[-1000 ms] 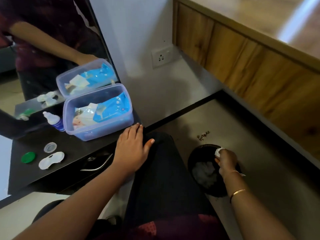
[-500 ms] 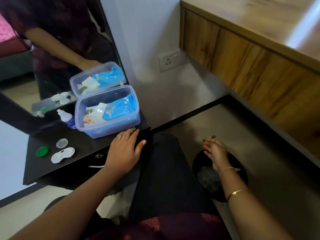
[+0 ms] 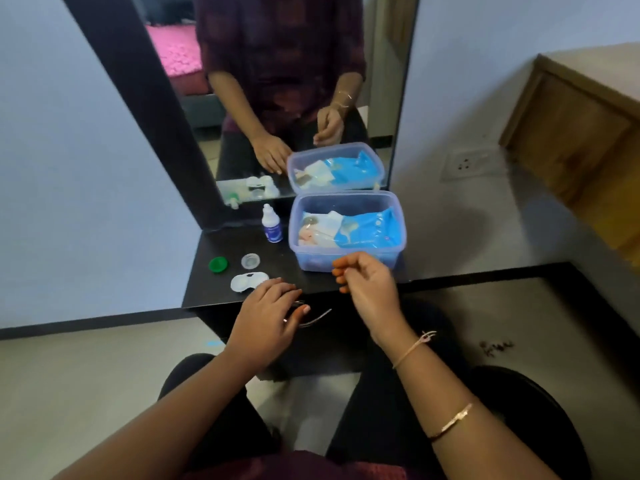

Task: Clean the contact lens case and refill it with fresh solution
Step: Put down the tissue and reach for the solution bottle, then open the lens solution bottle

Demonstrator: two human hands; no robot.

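- The left hand lies on the front edge of the worktop, fingers spread and relaxed, holding nothing. Its fingertips are just beside the lens case; whether they touch its rim I cannot tell.
- The right hand hovers in front of the plastic box, fingers loosely curled, with nothing visible in them.
- The lens case sits open, both wells facing up, near the front left of the worktop. Its clear cap and green cap lie just behind it, apart from each other.
- Refilling looks like the step in hand, since the case is open and both hands are free.
- To do it well, the left hand should pin the light case flat while the right hand fetches the bottle. The nozzle should stay above each well without touching it, and each cap should go back on its own side.
- The solution bottle stands upright behind the caps, at the foot of the mirror and just left of the box.
- The right hand's reach to the bottle crosses over the left hand and the loose caps, which could be knocked off. The box corner also crowds the bottle.
- A metal drawer handle sits below the worktop edge, and a wall socket is well off to the right.
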